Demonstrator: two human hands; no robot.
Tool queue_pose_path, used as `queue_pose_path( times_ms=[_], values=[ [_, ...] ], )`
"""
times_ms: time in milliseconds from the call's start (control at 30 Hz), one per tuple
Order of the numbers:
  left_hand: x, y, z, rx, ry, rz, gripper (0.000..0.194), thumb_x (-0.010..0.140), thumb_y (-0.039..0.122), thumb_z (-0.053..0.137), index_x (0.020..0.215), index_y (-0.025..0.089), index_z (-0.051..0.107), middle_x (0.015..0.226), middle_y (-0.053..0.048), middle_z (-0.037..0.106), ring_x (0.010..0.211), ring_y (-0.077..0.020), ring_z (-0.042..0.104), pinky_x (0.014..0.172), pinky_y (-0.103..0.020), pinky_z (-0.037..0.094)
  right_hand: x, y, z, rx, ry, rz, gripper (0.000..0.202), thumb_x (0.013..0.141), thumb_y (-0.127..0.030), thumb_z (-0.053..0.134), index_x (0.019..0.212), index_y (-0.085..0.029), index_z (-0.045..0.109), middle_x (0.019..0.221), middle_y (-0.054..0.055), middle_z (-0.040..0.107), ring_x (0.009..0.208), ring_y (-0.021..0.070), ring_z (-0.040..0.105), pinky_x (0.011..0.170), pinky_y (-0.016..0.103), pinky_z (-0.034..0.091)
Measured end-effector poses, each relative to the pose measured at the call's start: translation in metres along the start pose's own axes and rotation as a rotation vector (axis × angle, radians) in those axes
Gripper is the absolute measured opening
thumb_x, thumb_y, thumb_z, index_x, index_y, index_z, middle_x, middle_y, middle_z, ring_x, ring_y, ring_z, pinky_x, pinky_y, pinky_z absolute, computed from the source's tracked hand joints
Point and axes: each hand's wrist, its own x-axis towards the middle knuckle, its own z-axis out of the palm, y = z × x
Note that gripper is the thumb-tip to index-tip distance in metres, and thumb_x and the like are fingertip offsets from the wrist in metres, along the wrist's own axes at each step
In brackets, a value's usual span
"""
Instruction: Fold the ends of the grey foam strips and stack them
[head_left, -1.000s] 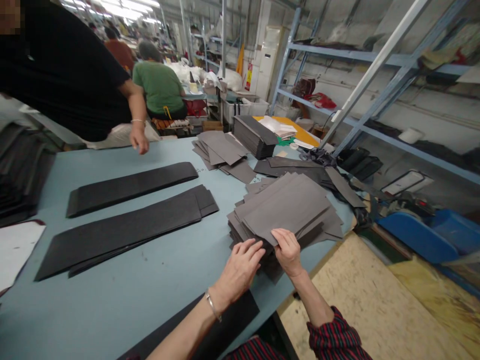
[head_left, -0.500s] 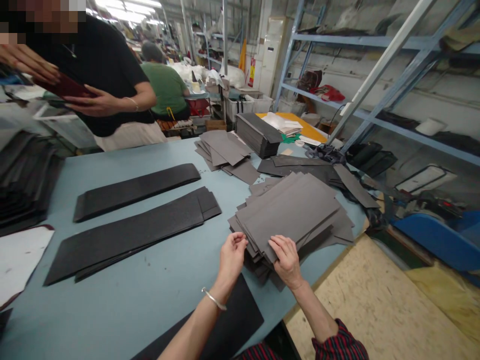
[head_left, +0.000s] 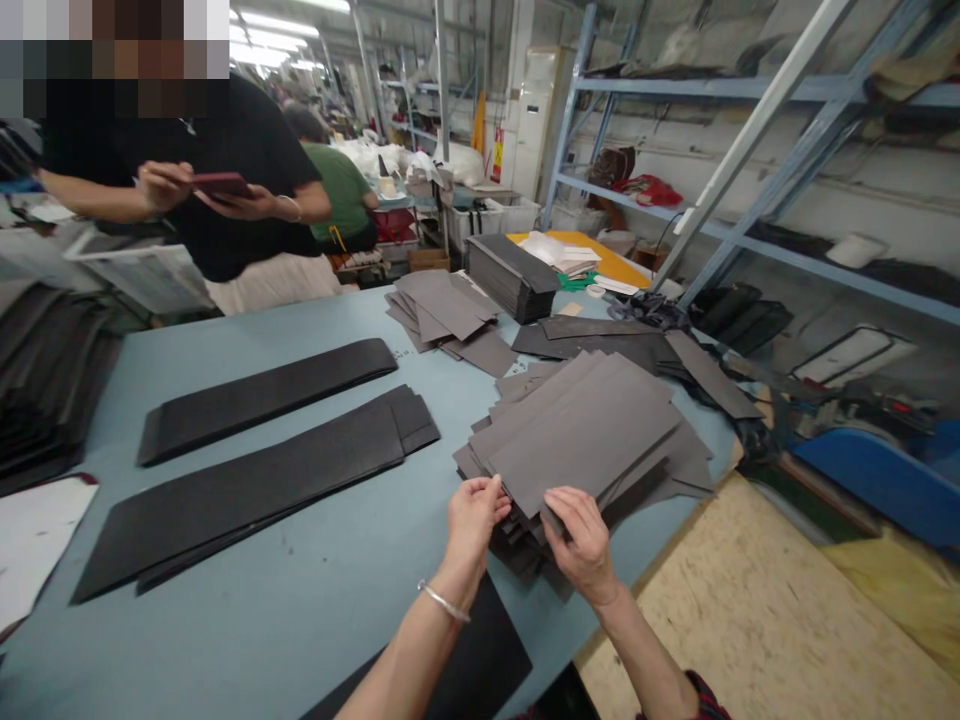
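A loose pile of thin grey sheets [head_left: 585,430], fanned at uneven angles, lies on the table in front of me. My left hand [head_left: 474,515], with a bangle at the wrist, pinches the near left corner of the top sheet. At the near edge, my right hand [head_left: 579,540] has its fingers curled over the sheet, the thumb partly hidden below. How many sheets the fingers hold I cannot tell. A large black sheet [head_left: 487,650] lies under my left forearm.
Two flat stacks of long black strips [head_left: 277,390] lie left on the blue table [head_left: 247,600]. More grey sheets [head_left: 450,305] and an upright black stack [head_left: 510,275] are behind the pile. Across the table, a person [head_left: 247,180] holds a dark red phone [head_left: 221,184]. Shelving [head_left: 690,90] stands right.
My right fingers have curled further round the sheet's near edge, and my left hand has moved slightly right along its corner. The other person's hands have lowered with the phone.
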Motion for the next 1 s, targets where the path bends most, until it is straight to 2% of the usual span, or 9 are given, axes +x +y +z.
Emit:
queue_pose_path(
  times_ms=[100,200,300,433,567,733,867,1000],
  values=[
    [0.000,-0.006,0.007,-0.098,-0.047,0.027,0.031,0.071,0.035,0.076,0.087,0.012,0.060,0.074,-0.005,0.068,0.063,-0.0107,0.064,0.065,-0.023,0.054,0.007,-0.015,-0.007,0.040,-0.114,0.047,0.045,0.086,-0.032,0.060,0.129,-0.018,0.051,0.124,0.015,0.057,0.116,0.0311,0.051,0.096,0.055,0.045],
    [-0.003,-0.009,0.013,-0.151,-0.071,0.035,0.037,0.066,0.038,0.078,0.088,0.012,0.063,0.080,-0.006,0.069,0.068,-0.0118,0.065,0.067,-0.023,0.054,0.018,-0.030,-0.007,0.018,-0.148,0.138,0.052,0.088,-0.039,0.057,0.134,-0.016,0.047,0.132,0.016,0.051,0.124,0.0316,0.045,0.102,0.055,0.042],
    [-0.005,-0.009,0.015,-0.160,-0.067,0.064,0.042,0.061,0.040,0.081,0.086,0.012,0.063,0.074,-0.003,0.066,0.066,-0.0111,0.063,0.065,-0.023,0.052,0.027,-0.037,0.002,-0.079,-0.125,0.196,0.054,0.088,-0.035,0.058,0.136,-0.015,0.044,0.136,0.018,0.048,0.127,0.0320,0.043,0.103,0.054,0.041],
    [-0.005,-0.009,0.017,-0.114,-0.080,0.131,0.042,0.061,0.045,0.078,0.083,0.014,0.061,0.066,0.002,0.060,0.058,-0.0089,0.056,0.060,-0.022,0.048,0.031,-0.035,0.012,-0.120,-0.098,0.218,0.042,0.091,-0.024,0.053,0.132,-0.016,0.049,0.132,0.017,0.052,0.123,0.0307,0.047,0.100,0.052,0.045],
    [-0.003,-0.011,0.016,0.014,-0.085,0.213,0.038,0.066,0.049,0.072,0.081,0.015,0.061,0.066,0.002,0.058,0.060,-0.0103,0.053,0.059,-0.023,0.045,0.031,-0.032,0.009,-0.100,-0.087,0.192,0.034,0.094,-0.018,0.046,0.127,-0.017,0.054,0.125,0.015,0.059,0.117,0.0274,0.054,0.098,0.049,0.048],
    [-0.002,-0.017,0.012,0.172,-0.014,0.309,0.028,0.075,0.045,0.063,0.075,0.017,0.061,0.060,0.004,0.053,0.057,-0.0101,0.045,0.057,-0.022,0.038,0.036,-0.026,-0.003,-0.120,-0.022,0.208,0.028,0.097,-0.018,0.042,0.119,-0.016,0.060,0.107,0.012,0.067,0.100,0.0241,0.063,0.088,0.041,0.054],
    [0.000,-0.020,0.010,0.141,-0.009,0.293,0.028,0.075,0.043,0.064,0.085,0.016,0.064,0.070,0.002,0.058,0.067,-0.0124,0.051,0.065,-0.024,0.041,0.042,-0.026,-0.013,-0.146,-0.013,0.255,0.026,0.097,-0.021,0.043,0.115,-0.016,0.061,0.101,0.011,0.069,0.092,0.0229,0.066,0.085,0.039,0.054],
    [-0.005,-0.014,0.011,0.067,-0.137,0.252,0.033,0.076,0.043,0.064,0.094,0.016,0.065,0.087,-0.003,0.066,0.079,-0.0153,0.057,0.075,-0.026,0.045,0.054,-0.036,-0.013,-0.097,-0.105,0.269,0.030,0.092,-0.031,0.056,0.119,-0.018,0.059,0.108,0.011,0.066,0.101,0.0251,0.061,0.089,0.040,0.053]
  ],
)
